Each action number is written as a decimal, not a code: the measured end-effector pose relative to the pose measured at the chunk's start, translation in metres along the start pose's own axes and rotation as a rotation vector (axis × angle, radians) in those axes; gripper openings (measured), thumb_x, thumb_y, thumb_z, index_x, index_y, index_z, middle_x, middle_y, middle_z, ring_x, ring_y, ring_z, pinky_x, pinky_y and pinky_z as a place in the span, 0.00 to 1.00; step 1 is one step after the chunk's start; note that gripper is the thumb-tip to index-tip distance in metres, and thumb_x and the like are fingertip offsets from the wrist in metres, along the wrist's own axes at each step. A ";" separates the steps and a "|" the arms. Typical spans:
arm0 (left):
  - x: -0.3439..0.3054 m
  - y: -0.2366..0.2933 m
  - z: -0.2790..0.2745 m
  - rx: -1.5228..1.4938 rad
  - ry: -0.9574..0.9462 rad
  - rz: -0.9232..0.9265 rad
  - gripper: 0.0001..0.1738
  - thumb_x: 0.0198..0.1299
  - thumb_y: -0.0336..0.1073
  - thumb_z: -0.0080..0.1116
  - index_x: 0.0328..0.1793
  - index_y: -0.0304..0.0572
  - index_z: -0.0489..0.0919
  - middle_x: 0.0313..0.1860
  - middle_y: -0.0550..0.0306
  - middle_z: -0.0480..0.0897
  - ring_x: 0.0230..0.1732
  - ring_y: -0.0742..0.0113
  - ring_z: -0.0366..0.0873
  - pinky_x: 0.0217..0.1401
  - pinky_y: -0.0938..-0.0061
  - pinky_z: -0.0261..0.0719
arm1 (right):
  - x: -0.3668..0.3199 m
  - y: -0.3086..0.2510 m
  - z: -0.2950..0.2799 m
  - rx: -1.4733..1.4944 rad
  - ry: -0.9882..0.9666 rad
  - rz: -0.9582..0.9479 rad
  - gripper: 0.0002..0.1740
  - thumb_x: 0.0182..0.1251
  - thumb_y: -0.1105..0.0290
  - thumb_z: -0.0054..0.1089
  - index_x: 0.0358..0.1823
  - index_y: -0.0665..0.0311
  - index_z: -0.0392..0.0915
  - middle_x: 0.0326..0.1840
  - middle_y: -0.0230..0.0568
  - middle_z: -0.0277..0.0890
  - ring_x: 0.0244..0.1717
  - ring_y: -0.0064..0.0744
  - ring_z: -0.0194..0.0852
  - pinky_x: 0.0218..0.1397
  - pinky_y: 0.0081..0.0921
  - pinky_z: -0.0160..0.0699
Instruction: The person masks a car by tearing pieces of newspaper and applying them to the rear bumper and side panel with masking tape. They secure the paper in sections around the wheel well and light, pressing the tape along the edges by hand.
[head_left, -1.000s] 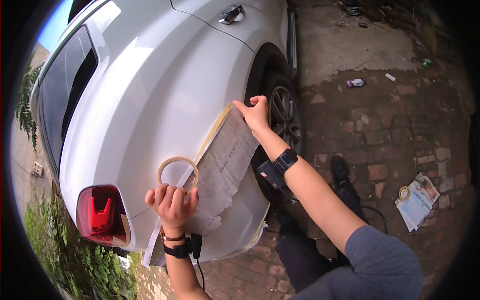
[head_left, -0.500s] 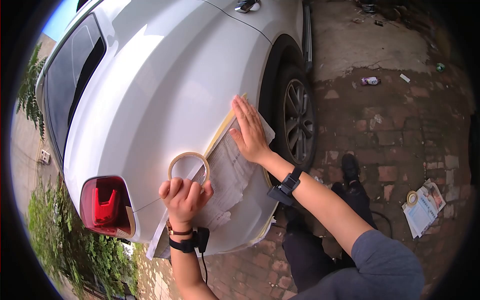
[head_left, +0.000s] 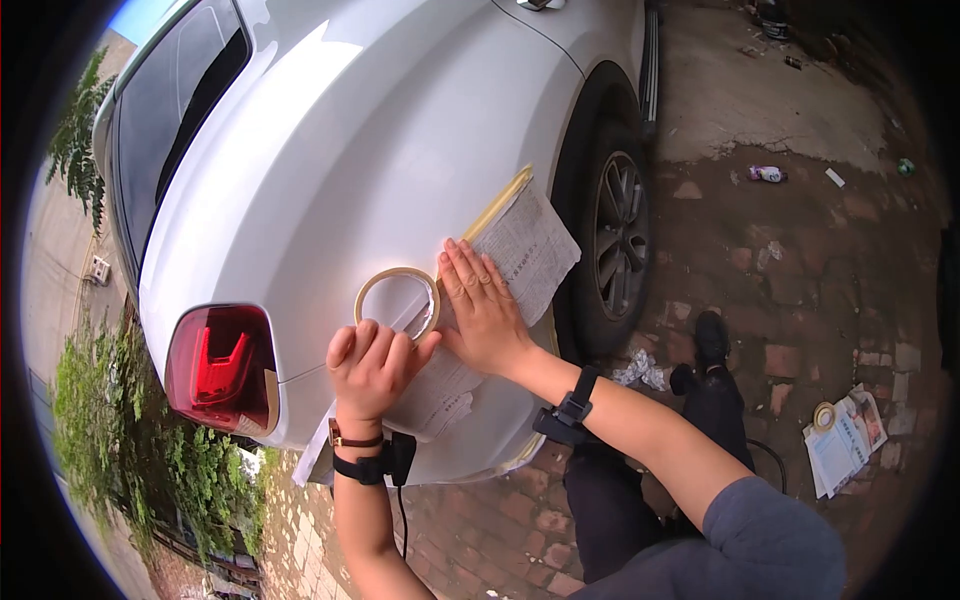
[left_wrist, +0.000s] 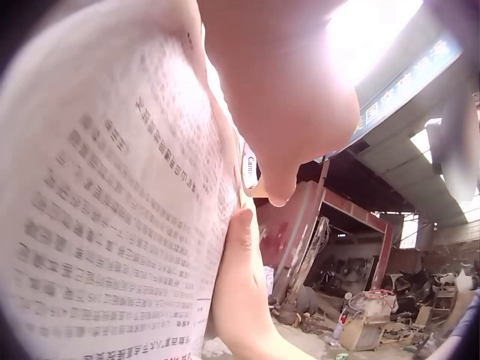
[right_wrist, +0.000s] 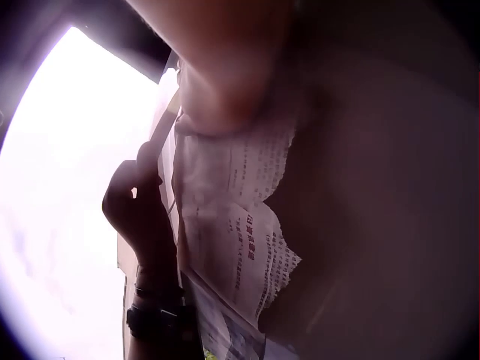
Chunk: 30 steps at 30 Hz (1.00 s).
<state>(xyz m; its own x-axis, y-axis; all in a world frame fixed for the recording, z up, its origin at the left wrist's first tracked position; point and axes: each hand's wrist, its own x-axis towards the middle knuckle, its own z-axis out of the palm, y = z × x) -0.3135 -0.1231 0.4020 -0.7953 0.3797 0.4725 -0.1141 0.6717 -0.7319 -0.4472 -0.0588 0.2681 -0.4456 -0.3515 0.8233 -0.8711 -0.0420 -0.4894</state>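
A roll of masking tape (head_left: 397, 271) stands against the white car's rear side, gripped at its lower rim by the curled fingers of my left hand (head_left: 372, 370). Just to the right, my right hand (head_left: 482, 305) lies flat with straight fingers, pressing the taped edge of a newspaper sheet (head_left: 535, 245). A yellowish tape strip (head_left: 500, 205) runs along that edge, slanting up toward the wheel arch. Printed newspaper (left_wrist: 112, 225) fills the left side of the left wrist view. In the right wrist view, the newspaper's torn lower edge (right_wrist: 281, 259) shows beneath my right hand.
The red tail lamp (head_left: 222, 365) is left of my hands, the rear wheel (head_left: 615, 235) to the right. On the brick ground lie newspapers (head_left: 845, 445) with another tape roll (head_left: 823, 416), a crumpled wad (head_left: 640, 370) and a bottle (head_left: 767, 174).
My right hand has gone from pinching the strip's upper end to lying flat, and has slid down along the strip toward the tape roll. My left hand keeps holding the roll.
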 end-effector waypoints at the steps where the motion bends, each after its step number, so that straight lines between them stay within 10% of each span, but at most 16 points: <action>1: -0.009 -0.005 -0.010 0.051 -0.055 0.004 0.23 0.58 0.50 0.72 0.23 0.53 0.69 0.21 0.66 0.69 0.31 0.68 0.74 0.51 0.69 0.62 | 0.000 0.000 0.000 0.019 -0.010 -0.002 0.50 0.73 0.42 0.51 0.83 0.66 0.44 0.87 0.49 0.39 0.87 0.44 0.35 0.87 0.43 0.37; 10: -0.101 -0.021 -0.128 0.332 -0.131 -0.305 0.22 0.63 0.52 0.68 0.23 0.53 0.72 0.21 0.67 0.69 0.30 0.69 0.73 0.47 0.70 0.59 | -0.001 0.002 0.004 0.023 -0.007 -0.047 0.49 0.76 0.38 0.42 0.84 0.66 0.40 0.87 0.49 0.37 0.87 0.48 0.33 0.86 0.48 0.37; 30: -0.119 -0.007 -0.117 0.485 -0.190 -0.525 0.24 0.62 0.46 0.69 0.19 0.52 0.68 0.18 0.63 0.69 0.25 0.67 0.69 0.44 0.70 0.63 | -0.020 -0.036 0.018 0.043 -0.034 -0.138 0.48 0.75 0.37 0.44 0.85 0.55 0.40 0.87 0.54 0.34 0.87 0.55 0.30 0.85 0.53 0.39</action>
<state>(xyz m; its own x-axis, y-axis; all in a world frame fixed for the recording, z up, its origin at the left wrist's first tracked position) -0.1486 -0.0980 0.4083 -0.6481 -0.0608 0.7591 -0.7233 0.3612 -0.5885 -0.4032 -0.0669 0.2645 -0.3141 -0.3714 0.8737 -0.9137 -0.1315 -0.3844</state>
